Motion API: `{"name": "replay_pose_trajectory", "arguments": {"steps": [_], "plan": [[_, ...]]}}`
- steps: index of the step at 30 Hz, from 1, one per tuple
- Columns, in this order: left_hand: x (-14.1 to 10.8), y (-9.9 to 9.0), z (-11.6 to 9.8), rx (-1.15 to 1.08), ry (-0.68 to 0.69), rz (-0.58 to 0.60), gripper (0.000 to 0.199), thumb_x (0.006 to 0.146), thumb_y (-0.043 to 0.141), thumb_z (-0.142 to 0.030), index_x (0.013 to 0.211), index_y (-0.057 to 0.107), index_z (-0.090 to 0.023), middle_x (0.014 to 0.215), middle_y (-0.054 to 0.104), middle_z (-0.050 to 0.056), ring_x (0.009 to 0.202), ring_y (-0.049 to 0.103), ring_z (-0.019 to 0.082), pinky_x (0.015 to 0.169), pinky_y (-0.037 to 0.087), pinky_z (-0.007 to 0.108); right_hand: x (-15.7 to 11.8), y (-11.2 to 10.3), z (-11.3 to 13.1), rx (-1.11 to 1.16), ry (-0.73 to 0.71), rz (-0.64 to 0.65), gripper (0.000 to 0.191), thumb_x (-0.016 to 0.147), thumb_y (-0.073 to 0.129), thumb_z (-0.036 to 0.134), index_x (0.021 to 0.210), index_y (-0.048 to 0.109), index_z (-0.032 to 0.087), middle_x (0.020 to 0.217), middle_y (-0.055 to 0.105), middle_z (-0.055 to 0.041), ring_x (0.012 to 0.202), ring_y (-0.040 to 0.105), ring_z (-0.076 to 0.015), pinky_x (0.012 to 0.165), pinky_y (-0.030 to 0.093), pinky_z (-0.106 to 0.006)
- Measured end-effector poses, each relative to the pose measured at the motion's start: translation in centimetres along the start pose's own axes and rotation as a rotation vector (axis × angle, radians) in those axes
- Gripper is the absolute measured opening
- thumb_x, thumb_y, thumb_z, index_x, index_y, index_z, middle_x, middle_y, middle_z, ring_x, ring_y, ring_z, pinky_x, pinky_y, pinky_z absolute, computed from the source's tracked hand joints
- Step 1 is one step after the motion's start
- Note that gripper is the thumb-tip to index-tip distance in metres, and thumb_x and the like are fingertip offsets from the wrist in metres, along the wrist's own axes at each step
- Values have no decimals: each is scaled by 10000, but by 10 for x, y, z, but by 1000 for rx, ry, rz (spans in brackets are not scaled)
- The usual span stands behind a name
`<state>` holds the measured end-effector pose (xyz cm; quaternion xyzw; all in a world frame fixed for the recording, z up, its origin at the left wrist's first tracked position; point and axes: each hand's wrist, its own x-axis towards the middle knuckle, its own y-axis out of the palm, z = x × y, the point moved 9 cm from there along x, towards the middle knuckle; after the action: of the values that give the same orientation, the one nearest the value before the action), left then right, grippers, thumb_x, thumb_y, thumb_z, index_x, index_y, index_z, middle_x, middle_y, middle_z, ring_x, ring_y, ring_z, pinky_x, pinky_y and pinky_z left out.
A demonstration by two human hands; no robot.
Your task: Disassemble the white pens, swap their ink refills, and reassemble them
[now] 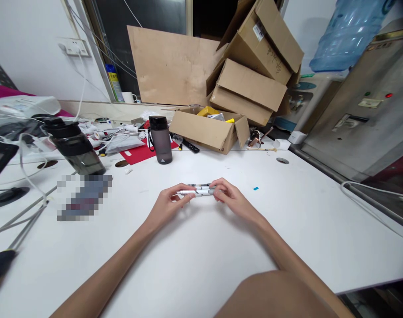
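A small bundle of slim white pens point(202, 191) with dark markings lies level above the white table point(201, 256), side by side. My left hand point(170, 202) pinches its left end between thumb and fingers. At the right end, the thumb and fingers of my right hand point(233, 198) are closed on the same pens. The fingers cover both ends, and I cannot tell exactly how many pens there are. To the right of my hands lies a tiny blue scrap point(256, 188).
Beyond my hands stands a dark bottle point(161, 143), near an open cardboard box point(201, 130). A larger black-topped bottle point(76, 148) and a blurred-out patch point(85, 198) are at left. Cables and clutter line the back; a metal cabinet point(363, 110) borders the right.
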<state>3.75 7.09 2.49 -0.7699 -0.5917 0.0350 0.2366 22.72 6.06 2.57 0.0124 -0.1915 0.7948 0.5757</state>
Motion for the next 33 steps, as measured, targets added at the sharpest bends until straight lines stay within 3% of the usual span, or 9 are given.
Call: {"name": "replay_pose_trajectory", "arguments": {"steps": [10,14,20,26,30,33], "plan": [[1,4,4,-48,-5,36,315,918,659,-475,1094,748,-229,1007,747,46,724,624,164,652,478,267,0,2,-4,-6,39,9,288,1027,452,475,1103,600,240,652,441,54,603,367,-143,612,280,-285],[1,4,6,-88,-22,33,296,923,659,-459,1084,740,-224,921,732,33,669,574,142,605,461,247,-1,2,2,-88,0,-7,258,1023,477,458,1117,606,255,718,487,38,662,411,-149,649,298,-288],[1,5,-4,-116,14,89,276,922,664,-444,1031,745,-204,917,721,47,719,594,152,625,476,248,-4,7,-1,-65,64,44,291,1048,412,452,1148,610,265,648,381,59,589,325,-139,607,265,-285],[6,6,11,-313,-76,52,313,853,742,-459,980,732,-173,811,650,18,632,530,121,616,448,255,-5,24,1,105,33,147,276,1061,402,437,1180,555,240,724,602,20,738,539,-166,788,419,-330],[7,9,14,-439,-102,10,325,886,703,-482,1011,716,-182,936,624,28,725,516,123,677,450,250,-12,53,0,111,41,299,278,1051,442,450,1236,525,260,863,691,-14,832,609,-185,848,448,-366],[4,19,7,-423,-107,90,329,947,605,-509,1001,690,-196,942,598,23,735,513,130,632,412,239,-10,54,1,67,33,203,242,1032,491,452,1156,595,272,1019,685,-34,950,622,-199,868,457,-366]]}}
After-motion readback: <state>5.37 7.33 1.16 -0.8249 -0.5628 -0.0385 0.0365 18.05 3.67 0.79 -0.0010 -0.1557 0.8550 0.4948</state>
